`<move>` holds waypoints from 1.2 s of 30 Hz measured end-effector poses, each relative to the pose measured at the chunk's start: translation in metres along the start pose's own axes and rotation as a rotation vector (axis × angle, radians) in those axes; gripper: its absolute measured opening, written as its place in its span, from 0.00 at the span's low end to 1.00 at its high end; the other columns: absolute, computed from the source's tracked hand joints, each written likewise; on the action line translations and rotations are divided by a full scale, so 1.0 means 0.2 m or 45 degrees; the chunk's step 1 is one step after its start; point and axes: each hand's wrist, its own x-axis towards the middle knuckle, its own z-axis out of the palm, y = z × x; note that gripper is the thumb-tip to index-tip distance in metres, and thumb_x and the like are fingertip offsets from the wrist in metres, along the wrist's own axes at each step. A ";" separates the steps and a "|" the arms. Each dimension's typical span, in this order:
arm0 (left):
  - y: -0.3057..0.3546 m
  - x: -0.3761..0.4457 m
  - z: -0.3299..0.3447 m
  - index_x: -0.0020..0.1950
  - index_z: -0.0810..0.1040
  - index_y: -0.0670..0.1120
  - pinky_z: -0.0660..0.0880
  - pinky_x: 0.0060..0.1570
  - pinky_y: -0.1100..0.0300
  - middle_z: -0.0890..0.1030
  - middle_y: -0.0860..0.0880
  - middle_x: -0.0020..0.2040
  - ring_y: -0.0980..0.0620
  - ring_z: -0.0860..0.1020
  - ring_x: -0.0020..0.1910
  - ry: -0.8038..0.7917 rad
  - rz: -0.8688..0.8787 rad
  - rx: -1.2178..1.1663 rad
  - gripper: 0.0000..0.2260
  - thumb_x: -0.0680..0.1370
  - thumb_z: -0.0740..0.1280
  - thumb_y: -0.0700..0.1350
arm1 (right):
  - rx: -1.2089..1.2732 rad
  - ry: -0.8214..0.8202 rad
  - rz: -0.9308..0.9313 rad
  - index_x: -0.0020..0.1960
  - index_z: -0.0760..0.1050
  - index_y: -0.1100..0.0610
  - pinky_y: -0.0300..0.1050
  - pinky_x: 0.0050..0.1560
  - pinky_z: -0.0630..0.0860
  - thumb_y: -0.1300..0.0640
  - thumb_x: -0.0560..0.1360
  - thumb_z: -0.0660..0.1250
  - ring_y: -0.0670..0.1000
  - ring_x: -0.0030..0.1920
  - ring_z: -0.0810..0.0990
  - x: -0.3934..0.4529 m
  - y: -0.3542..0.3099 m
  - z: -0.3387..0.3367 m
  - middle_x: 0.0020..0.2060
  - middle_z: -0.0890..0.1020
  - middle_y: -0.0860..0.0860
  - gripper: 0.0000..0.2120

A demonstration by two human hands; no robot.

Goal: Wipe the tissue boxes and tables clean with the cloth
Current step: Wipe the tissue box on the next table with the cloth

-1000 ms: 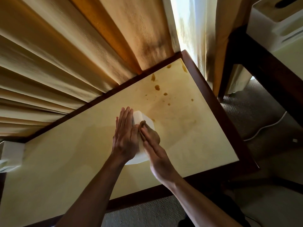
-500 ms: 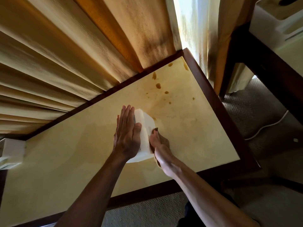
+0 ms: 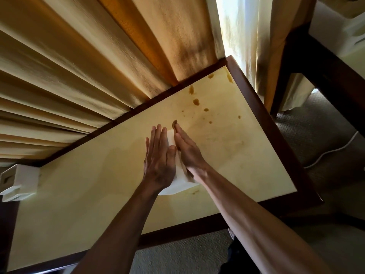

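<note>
A white tissue box (image 3: 178, 185) stands on the cream table top (image 3: 98, 204), which has a dark wood frame. My left hand (image 3: 160, 161) lies flat with straight fingers on the box's left side. My right hand (image 3: 187, 150) presses a brown cloth (image 3: 175, 123) flat against the box's right side, fingers straight. The cloth shows only past the fingertips and under the wrist. Most of the box is hidden between my hands. Brown stains (image 3: 196, 102) dot the table's far right corner.
A second white tissue box (image 3: 19, 180) sits at the table's left end. Pleated curtains (image 3: 79, 66) hang right behind the table. Another dark table (image 3: 325, 62) with a white box (image 3: 335, 30) stands to the right. A white cable (image 3: 333, 150) lies on the carpet.
My right hand has slid the cloth along the box's right side from its near end toward its far end, and its fingers have straightened. My left hand has stayed on the box.
</note>
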 end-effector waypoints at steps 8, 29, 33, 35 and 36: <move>-0.01 0.01 0.01 0.82 0.46 0.44 0.38 0.78 0.51 0.46 0.48 0.82 0.57 0.40 0.80 0.019 0.026 0.084 0.32 0.80 0.38 0.57 | 0.111 -0.283 -0.071 0.78 0.51 0.50 0.26 0.68 0.58 0.59 0.85 0.49 0.26 0.69 0.57 -0.29 0.09 -0.04 0.68 0.59 0.27 0.23; -0.01 0.00 0.00 0.82 0.44 0.45 0.33 0.76 0.58 0.45 0.49 0.83 0.59 0.39 0.79 -0.002 0.019 0.094 0.29 0.82 0.45 0.53 | 0.085 -0.077 0.325 0.78 0.53 0.51 0.60 0.72 0.66 0.29 0.74 0.54 0.53 0.74 0.63 -0.18 0.24 -0.09 0.77 0.60 0.51 0.41; -0.01 0.00 0.00 0.82 0.45 0.45 0.34 0.77 0.57 0.45 0.49 0.82 0.58 0.39 0.80 0.001 0.036 0.092 0.32 0.80 0.41 0.58 | 0.032 0.063 0.399 0.75 0.62 0.47 0.59 0.71 0.66 0.34 0.77 0.54 0.54 0.70 0.69 -0.05 0.18 -0.06 0.72 0.69 0.49 0.31; -0.01 0.00 0.00 0.82 0.45 0.45 0.35 0.77 0.56 0.45 0.49 0.82 0.58 0.40 0.80 -0.003 0.037 0.074 0.32 0.80 0.41 0.58 | -0.030 0.093 0.405 0.66 0.71 0.41 0.60 0.66 0.71 0.29 0.71 0.56 0.55 0.61 0.76 0.01 0.16 -0.06 0.63 0.77 0.49 0.29; -0.01 0.00 -0.01 0.82 0.45 0.45 0.35 0.77 0.56 0.45 0.50 0.82 0.58 0.40 0.80 -0.005 0.034 0.059 0.33 0.80 0.41 0.58 | -0.047 0.102 0.380 0.62 0.74 0.40 0.60 0.63 0.73 0.30 0.71 0.57 0.55 0.58 0.78 0.03 0.15 -0.05 0.60 0.78 0.49 0.25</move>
